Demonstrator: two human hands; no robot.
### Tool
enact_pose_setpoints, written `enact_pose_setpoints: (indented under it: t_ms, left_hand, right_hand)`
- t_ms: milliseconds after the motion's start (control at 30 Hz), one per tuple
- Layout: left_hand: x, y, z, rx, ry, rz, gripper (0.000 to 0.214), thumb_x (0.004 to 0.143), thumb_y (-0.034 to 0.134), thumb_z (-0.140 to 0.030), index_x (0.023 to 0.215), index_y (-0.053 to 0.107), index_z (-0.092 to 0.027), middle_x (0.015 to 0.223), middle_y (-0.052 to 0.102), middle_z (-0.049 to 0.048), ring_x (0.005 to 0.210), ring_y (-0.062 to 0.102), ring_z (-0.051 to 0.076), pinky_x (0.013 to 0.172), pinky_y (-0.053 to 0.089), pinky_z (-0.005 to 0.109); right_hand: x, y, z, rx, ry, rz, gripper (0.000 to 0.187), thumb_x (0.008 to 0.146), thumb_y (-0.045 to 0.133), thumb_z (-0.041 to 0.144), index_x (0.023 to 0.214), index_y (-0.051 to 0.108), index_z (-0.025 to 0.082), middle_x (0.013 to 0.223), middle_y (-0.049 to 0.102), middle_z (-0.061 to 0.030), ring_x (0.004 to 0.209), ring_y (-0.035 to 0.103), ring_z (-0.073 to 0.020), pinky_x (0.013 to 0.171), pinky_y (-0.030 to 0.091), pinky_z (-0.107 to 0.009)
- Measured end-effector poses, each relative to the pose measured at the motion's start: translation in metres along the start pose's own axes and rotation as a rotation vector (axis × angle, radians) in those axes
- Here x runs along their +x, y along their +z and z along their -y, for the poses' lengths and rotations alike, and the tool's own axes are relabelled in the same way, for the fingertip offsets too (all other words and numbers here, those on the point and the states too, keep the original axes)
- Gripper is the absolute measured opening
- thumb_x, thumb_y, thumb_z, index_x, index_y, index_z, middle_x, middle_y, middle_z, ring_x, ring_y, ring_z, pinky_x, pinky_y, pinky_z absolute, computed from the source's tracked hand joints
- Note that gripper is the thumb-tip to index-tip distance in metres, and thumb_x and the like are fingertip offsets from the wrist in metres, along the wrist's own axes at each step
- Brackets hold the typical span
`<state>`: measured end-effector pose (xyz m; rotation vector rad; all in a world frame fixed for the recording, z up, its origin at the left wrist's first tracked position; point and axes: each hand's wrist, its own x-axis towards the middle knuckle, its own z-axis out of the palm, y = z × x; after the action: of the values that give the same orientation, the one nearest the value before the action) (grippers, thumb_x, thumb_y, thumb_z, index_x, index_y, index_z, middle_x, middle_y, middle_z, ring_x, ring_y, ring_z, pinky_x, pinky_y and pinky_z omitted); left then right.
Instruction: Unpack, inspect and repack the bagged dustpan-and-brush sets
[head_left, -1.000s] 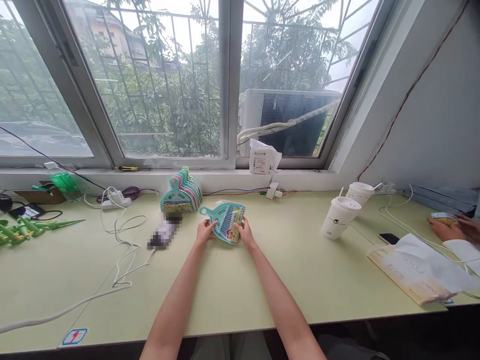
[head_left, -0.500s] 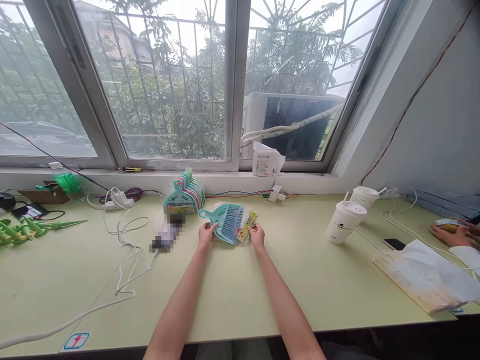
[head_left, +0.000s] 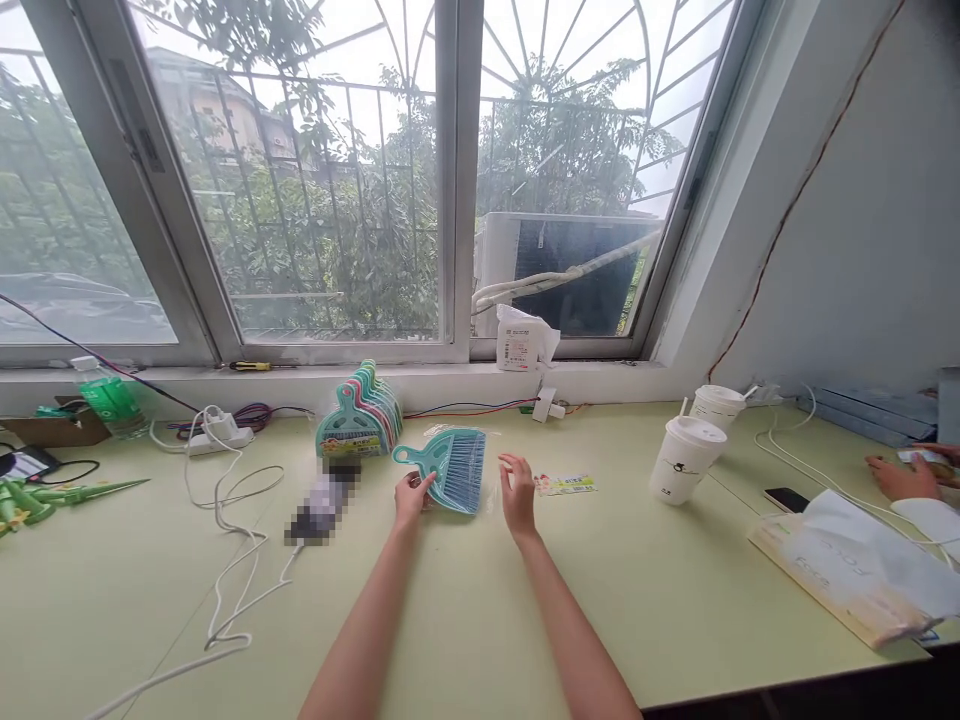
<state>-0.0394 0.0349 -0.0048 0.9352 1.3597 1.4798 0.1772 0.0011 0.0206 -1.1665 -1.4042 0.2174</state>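
Observation:
My left hand (head_left: 411, 498) grips the near-left edge of a teal mini dustpan (head_left: 433, 459), thumb on top. A small brush with blue bristles (head_left: 465, 472) lies in the pan, its bristles toward the right. Clear plastic film (head_left: 493, 492) shows around the set's right side. Close by that film, my right hand (head_left: 517, 497) is raised with fingers loosely bent and apart, holding nothing. To its right a yellow printed label card (head_left: 567, 485) lies flat on the table. Behind the pan stands a row of similar dustpan sets (head_left: 351, 425) in teal and pink.
White cables (head_left: 225, 540) and a pixelated object (head_left: 322, 505) lie on the left. Two lidded paper cups (head_left: 686, 465) stand right, near a phone (head_left: 787, 499) and a tissue pack (head_left: 847, 570). At far right are another person's hands (head_left: 904, 477). A green bottle (head_left: 111, 398) stands far left.
My right hand has let go of the label card, which now lies on the table to its right. My left hand still holds the dustpan. The camera view has tilted up slightly.

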Motion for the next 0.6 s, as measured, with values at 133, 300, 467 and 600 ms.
enact_pose_setpoints:
  t_ms: [133, 300, 467, 600]
  left_hand:
    - [-0.01, 0.009, -0.005, -0.109, -0.022, 0.048, 0.05, 0.049, 0.084, -0.043, 0.085, 0.062, -0.017, 0.073, 0.069, 0.0064, 0.062, 0.066, 0.018, 0.052, 0.05, 0.026]
    - [-0.019, 0.014, -0.009, -0.128, -0.036, 0.039, 0.059, 0.048, 0.085, -0.044, 0.092, 0.062, -0.013, 0.076, 0.07, 0.0075, 0.067, 0.066, 0.018, 0.055, 0.05, 0.025]
    - [-0.022, 0.015, -0.01, -0.118, -0.027, 0.153, 0.06, 0.048, 0.085, -0.048, 0.091, 0.065, -0.012, 0.078, 0.07, 0.0076, 0.07, 0.066, 0.018, 0.062, 0.052, 0.028]
    - [-0.02, 0.009, -0.012, -0.132, -0.026, 0.266, 0.059, 0.056, 0.078, -0.058, 0.09, 0.068, -0.011, 0.079, 0.071, 0.0081, 0.073, 0.067, 0.018, 0.067, 0.052, 0.028]
  right_hand:
    - [-0.011, 0.02, 0.007, 0.101, -0.049, 0.176, 0.028, 0.093, 0.039, 0.038, 0.102, 0.063, 0.025, 0.101, 0.064, -0.0085, 0.099, 0.06, -0.0224, 0.092, 0.048, -0.041]
    - [-0.004, 0.017, -0.022, 0.203, 0.348, 0.098, 0.043, 0.08, 0.054, 0.056, 0.098, 0.063, 0.018, 0.087, 0.067, -0.0092, 0.074, 0.063, -0.0219, 0.071, 0.054, -0.038]
    - [0.005, 0.014, -0.024, 0.496, 0.472, 0.13, 0.044, 0.072, 0.062, 0.059, 0.089, 0.063, 0.018, 0.085, 0.071, -0.0054, 0.077, 0.066, -0.0193, 0.072, 0.055, -0.033]
    - [0.005, 0.013, -0.018, 0.682, 0.593, 0.152, 0.048, 0.067, 0.073, 0.048, 0.104, 0.059, 0.019, 0.084, 0.072, -0.0042, 0.077, 0.068, -0.019, 0.075, 0.057, -0.034]
